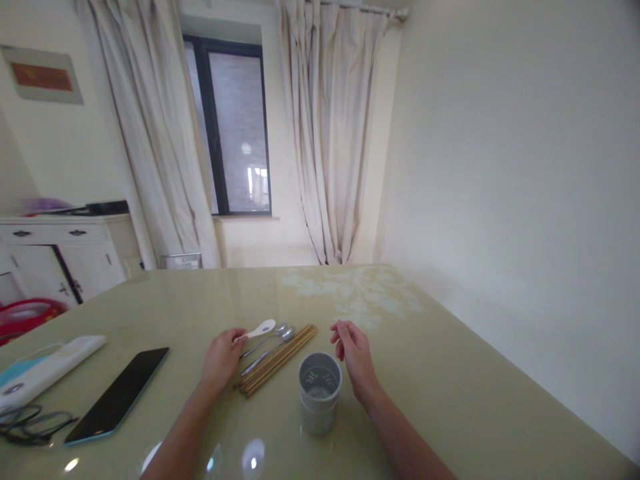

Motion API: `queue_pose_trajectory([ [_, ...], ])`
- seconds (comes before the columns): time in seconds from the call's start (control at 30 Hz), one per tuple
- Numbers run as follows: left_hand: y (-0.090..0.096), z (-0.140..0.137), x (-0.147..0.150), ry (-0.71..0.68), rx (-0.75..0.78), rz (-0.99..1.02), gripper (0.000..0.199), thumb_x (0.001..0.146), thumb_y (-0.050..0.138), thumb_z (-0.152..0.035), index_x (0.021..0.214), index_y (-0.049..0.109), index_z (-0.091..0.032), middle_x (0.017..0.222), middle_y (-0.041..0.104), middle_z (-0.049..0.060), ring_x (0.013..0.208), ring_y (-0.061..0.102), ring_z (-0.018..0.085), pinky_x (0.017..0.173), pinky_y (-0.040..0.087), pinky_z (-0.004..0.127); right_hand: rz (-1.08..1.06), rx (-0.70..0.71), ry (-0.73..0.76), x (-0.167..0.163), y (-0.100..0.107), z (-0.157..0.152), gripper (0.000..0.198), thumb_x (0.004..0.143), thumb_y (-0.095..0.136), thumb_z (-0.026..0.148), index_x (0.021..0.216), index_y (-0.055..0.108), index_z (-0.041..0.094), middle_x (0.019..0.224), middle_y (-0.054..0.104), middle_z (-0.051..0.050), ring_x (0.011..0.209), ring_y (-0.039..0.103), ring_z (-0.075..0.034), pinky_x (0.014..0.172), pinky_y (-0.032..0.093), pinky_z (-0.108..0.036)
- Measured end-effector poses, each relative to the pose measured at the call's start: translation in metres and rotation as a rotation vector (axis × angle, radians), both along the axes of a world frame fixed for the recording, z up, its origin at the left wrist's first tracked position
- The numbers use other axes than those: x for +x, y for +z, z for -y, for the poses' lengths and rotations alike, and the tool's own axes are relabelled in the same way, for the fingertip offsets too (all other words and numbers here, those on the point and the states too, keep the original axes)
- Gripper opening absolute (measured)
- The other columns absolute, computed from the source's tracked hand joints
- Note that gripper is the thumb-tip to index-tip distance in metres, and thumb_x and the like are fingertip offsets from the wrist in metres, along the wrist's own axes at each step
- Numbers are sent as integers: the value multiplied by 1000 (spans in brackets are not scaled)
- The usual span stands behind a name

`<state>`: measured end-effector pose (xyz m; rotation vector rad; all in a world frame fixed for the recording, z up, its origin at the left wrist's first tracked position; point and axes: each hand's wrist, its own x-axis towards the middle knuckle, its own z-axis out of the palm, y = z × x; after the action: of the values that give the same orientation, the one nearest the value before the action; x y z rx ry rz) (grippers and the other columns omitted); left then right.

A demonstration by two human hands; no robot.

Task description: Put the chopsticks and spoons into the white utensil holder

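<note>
My left hand (223,358) has its fingers closed on the handle of a white soup spoon (263,328), whose bowl points to the right. Just right of that hand, two metal spoons (273,343) lie side by side on the table. A bundle of wooden chopsticks (277,362) lies beside them. The grey utensil holder (320,393) stands upright, with drain holes showing in its bottom and nothing inside. Near its right rim my right hand (353,350) hovers with fingers curled loosely; whether anything is between them is hard to see.
A black tablet (120,393) lies on the green table (450,373) at left. Beside it are dark-framed glasses (33,425) and a long white case (55,367). A wall borders the table's right side; curtains and a window stand beyond the far edge.
</note>
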<state>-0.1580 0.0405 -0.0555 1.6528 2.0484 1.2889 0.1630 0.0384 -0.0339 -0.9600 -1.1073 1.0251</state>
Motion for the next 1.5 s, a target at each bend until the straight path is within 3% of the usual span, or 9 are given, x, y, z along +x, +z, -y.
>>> queue_pose_trajectory([
  [0.13,16,20,35,-91,128,3,54,100,41,-60,124,70,-21,134,72,13,129,63,34,117,46,50,15,-5,-15,0,-3,-2,55,84,69,73,83,72,18,66,63,1,48,49,-11,46,34,-25],
  [0.23,20,41,80,-513,229,269,79,101,25,-79,146,59,-24,135,71,14,125,65,33,109,51,52,29,-6,-35,3,-6,-5,52,85,68,70,81,72,18,65,61,1,48,47,-12,45,33,-25],
  [0.3,19,55,109,-763,207,367,101,87,34,-95,159,46,-26,150,62,16,136,59,37,113,48,53,44,-5,-46,4,-8,-7,50,86,67,68,80,71,19,64,60,1,48,47,-12,46,34,-26],
  [0.43,15,69,138,-915,8,506,120,72,76,-86,167,31,-28,154,58,16,138,58,38,119,44,49,74,0,-68,5,-12,-11,49,87,65,67,80,71,19,63,59,1,49,49,-13,47,36,-26],
  [0.67,19,55,126,-676,14,543,100,68,93,-60,151,53,-21,150,63,19,138,60,40,121,45,51,99,-23,-70,4,-22,-19,49,85,64,68,78,70,20,60,58,2,46,47,-13,45,33,-26],
  [0.87,22,43,126,-410,41,585,94,76,84,-57,152,40,-21,140,68,16,124,72,33,110,56,48,136,-6,-56,2,-28,-19,46,88,62,64,81,70,20,61,58,1,47,48,-13,46,33,-26],
  [1.3,-9,23,124,-381,128,393,91,81,80,-50,156,35,-21,150,62,16,141,61,33,122,44,54,241,27,-102,0,-40,-22,45,93,55,63,84,69,20,59,56,2,49,50,-16,49,38,-26],
  [1.4,-2,29,121,-295,233,228,103,77,83,-50,160,31,-19,164,46,21,154,43,40,128,33,62,260,32,-113,1,-40,-22,43,93,54,61,83,68,21,59,56,2,50,51,-16,51,39,-27],
  [1.5,11,45,124,-158,480,131,84,84,78,-52,155,44,-22,164,44,20,157,36,42,130,28,64,275,44,-129,0,-38,-22,42,93,54,59,81,67,22,58,57,2,52,52,-17,52,39,-27],
])
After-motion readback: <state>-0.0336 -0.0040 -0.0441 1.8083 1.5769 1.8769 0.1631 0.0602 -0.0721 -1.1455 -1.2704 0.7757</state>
